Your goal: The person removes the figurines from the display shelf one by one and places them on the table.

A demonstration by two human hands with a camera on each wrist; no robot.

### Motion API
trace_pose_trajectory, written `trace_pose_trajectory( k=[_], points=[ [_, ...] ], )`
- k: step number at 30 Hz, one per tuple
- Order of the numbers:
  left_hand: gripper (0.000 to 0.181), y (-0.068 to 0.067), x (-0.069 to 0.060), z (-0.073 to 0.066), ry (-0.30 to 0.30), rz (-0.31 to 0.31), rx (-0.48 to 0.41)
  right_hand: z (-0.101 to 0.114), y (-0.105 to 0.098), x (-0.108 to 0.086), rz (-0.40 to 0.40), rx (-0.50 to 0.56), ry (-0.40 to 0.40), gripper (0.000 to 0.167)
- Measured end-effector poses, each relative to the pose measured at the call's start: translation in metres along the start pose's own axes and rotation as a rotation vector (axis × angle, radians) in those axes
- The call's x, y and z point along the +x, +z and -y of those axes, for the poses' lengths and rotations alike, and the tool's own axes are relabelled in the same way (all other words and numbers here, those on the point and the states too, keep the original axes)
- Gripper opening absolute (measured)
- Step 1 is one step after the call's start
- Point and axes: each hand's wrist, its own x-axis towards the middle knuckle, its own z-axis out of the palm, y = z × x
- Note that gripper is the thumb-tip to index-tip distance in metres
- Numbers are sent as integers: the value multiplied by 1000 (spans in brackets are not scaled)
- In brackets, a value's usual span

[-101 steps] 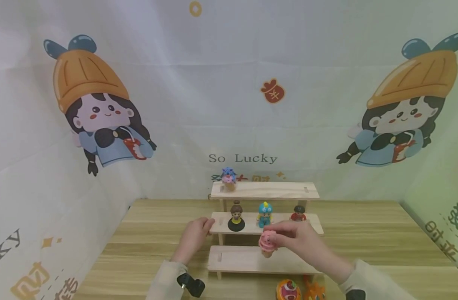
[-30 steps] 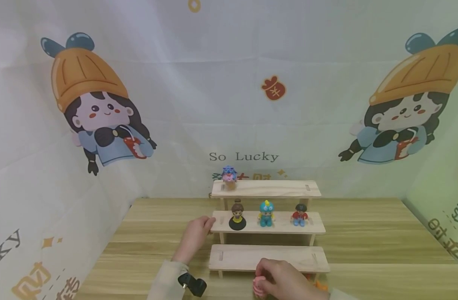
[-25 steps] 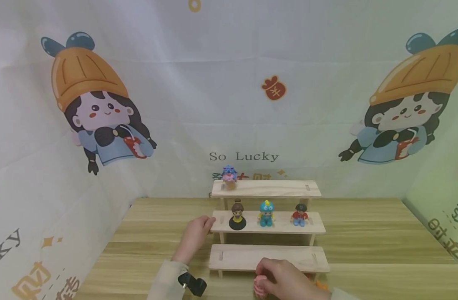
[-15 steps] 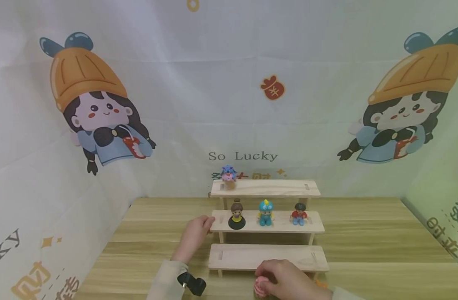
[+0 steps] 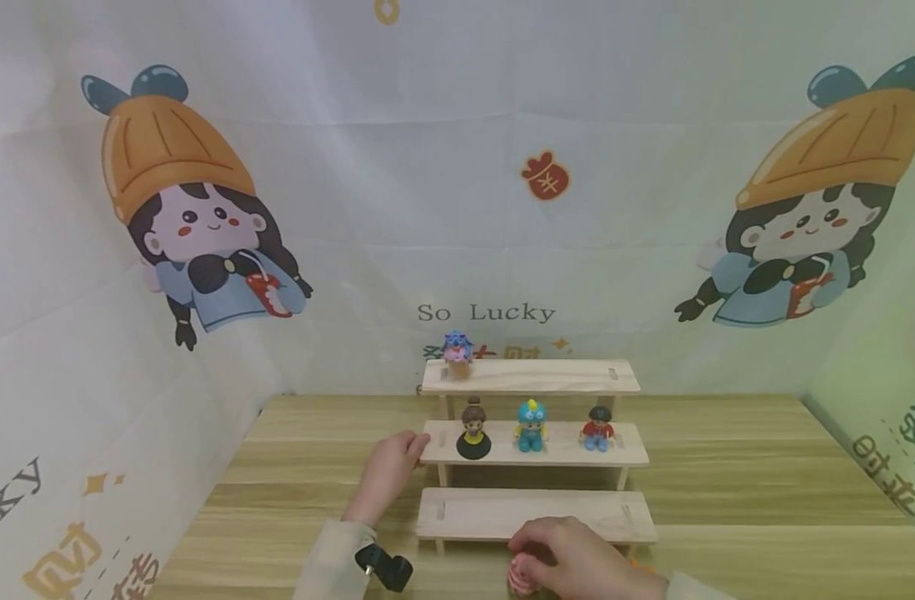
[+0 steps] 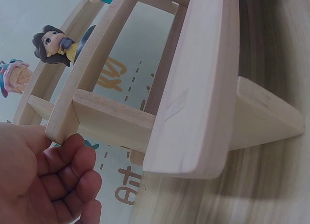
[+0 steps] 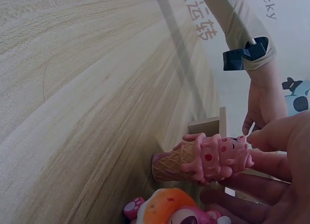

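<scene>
My left hand (image 5: 386, 471) grips the left end of the middle tier of a wooden three-tier display shelf (image 5: 502, 515). In the left wrist view, the thumb and curled fingers (image 6: 72, 171) pinch that board's corner. In front of the bottom tier, my right hand (image 5: 577, 558) holds a pink ice-cream-cone figurine (image 7: 208, 158) by its pink top. Its waffle cone base is down at the tabletop; whether it bears its full weight there I cannot tell. Beside it lies an orange-rimmed toy with a pink figure (image 7: 167, 204), hidden by my hand in the head view.
On the middle tier stand a brown-haired figurine on a black base (image 5: 473, 433), a teal-suited figurine (image 5: 531, 429) and a red-jacketed figurine (image 5: 597, 432). A blue-and-pink cone figurine (image 5: 457, 354) is at the top left. Behind hangs a printed cloth (image 5: 472, 208).
Over the last few seconds my right hand has brought the pink ice-cream-cone figurine down from above the bottom tier to the table in front. During the last second it barely moves; my left hand stays put.
</scene>
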Motion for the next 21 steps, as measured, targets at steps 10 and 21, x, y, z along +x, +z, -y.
trace_pose_trajectory(
  k=[10, 21],
  points=[
    [35, -1, 0, 0, -3, 8, -5, 6, -10, 4, -30, 7, -16, 18],
    [35, -1, 0, 0, 4, 9, -13, 25, -35, 12, -100, -16, -50, 13]
  ],
)
